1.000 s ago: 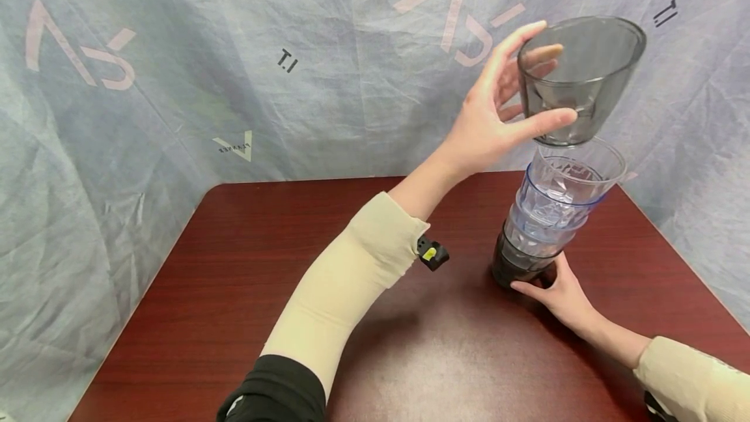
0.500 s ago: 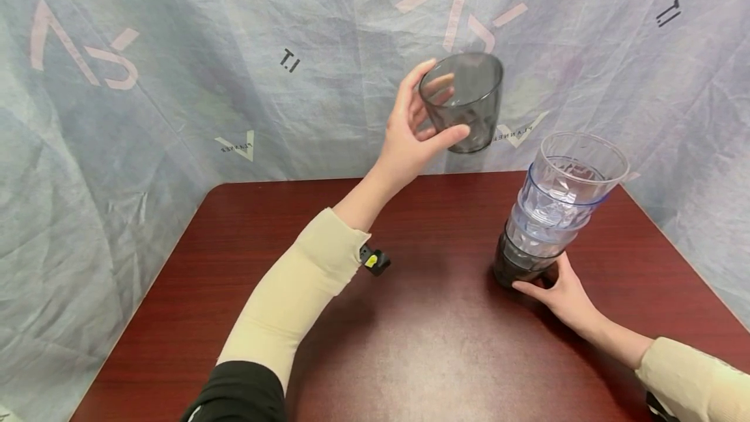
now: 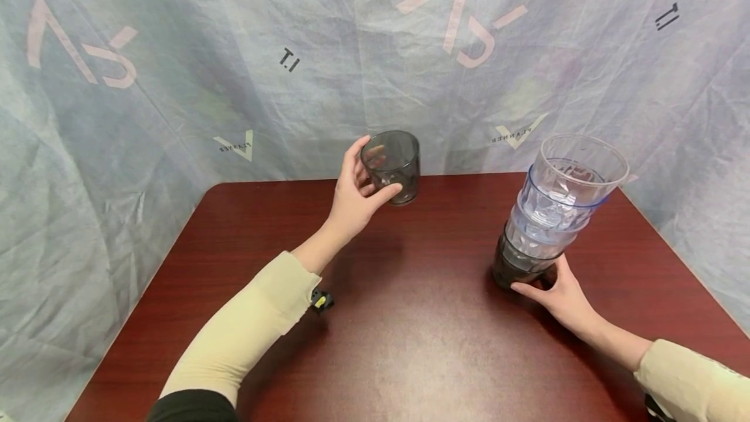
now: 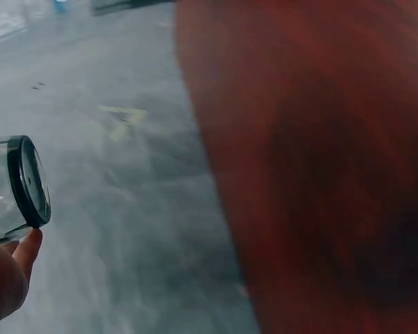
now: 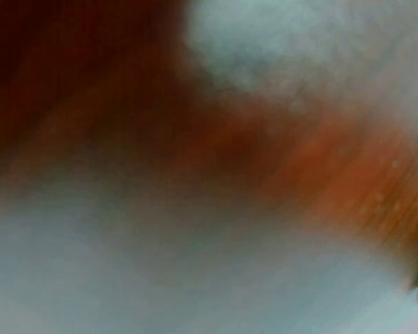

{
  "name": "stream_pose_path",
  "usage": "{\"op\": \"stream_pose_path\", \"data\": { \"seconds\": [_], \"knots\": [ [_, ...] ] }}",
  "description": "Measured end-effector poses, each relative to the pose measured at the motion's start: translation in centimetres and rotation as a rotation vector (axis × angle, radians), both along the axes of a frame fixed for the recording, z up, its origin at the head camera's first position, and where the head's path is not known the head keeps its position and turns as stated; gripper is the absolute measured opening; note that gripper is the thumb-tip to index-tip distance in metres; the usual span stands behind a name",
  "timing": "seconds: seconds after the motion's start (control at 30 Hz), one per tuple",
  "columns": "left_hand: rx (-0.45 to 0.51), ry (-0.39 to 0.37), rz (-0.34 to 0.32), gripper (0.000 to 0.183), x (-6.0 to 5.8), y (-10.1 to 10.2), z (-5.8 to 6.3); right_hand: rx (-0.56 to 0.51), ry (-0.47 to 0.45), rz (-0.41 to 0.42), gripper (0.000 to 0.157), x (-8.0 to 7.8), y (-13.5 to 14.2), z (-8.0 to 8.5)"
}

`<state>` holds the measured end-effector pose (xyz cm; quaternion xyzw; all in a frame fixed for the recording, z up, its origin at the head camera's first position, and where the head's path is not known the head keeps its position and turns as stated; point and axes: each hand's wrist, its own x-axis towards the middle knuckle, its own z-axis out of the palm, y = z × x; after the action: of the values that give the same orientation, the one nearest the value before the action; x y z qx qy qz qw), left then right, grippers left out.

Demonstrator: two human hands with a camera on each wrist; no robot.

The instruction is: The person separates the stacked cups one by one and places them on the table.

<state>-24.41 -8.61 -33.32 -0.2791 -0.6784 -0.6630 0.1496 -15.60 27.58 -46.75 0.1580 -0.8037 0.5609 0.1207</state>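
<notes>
A smoky gray cup [image 3: 405,158] hangs in the air with its mouth upward, well to the person's left of the stack of cups [image 3: 547,213]. The left hand [image 3: 353,199] has it pinched: thumb across the near side, fingers on the side away from the stack and partly seen through the wall, so the cup sits between thumb and fingers, on the stack side of the palm. At the left wrist, a fingertip touches its dark ring. The right hand [image 3: 564,295] grips the dark bottom of the stack, thumb along its near side; I can't see the rest of the fingers behind it, and the right-wrist view is too blurred to help. The stack itself goes from dark gray below through bluish cups to a clear one on top. Under it lies the reddish-brown table [image 3: 422,305], and behind it hangs a gray cloth [image 3: 322,103] printed with letters. Away from the stack runs the cream left sleeve [image 3: 246,327], a small black gadget [image 3: 321,301] at its cuff; nearer the stack is the right sleeve [image 3: 691,373].
</notes>
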Motion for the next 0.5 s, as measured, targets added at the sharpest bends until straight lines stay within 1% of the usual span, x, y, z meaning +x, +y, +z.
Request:
{"op": "stream_pose_path", "data": {
  "seconds": [0.13, 0.2, 0.3, 0.4, 0.43, 0.5],
  "knots": [
    [-0.074, -0.049, 0.069, 0.087, 0.2, -2.4, -1.9, 0.005, 0.002, 0.000, 0.081, 0.0, 0.0, 0.0],
    [-0.109, -0.085, 0.092, 0.088, 0.5, -3.5, -2.5, 0.012, 0.006, -0.004, 0.082, 0.0, 0.0, 0.0],
    [-0.157, -0.127, 0.117, 0.088, 1.3, -4.9, -2.7, 0.015, 0.011, -0.009, 0.083, 0.0, 0.0, 0.0],
    [-0.189, -0.143, 0.143, 0.086, 1.9, -6.1, -2.9, 0.018, 0.015, -0.011, 0.082, 0.1, -0.1, 0.0],
    [-0.193, -0.147, 0.155, 0.085, 2.0, -6.5, -3.0, 0.016, 0.014, -0.009, 0.082, 0.1, -0.1, 0.0],
    [-0.192, -0.153, 0.177, 0.085, 1.8, -7.3, -3.6, 0.017, 0.017, -0.007, 0.082, 0.1, -0.2, -0.1]
  ]
}}
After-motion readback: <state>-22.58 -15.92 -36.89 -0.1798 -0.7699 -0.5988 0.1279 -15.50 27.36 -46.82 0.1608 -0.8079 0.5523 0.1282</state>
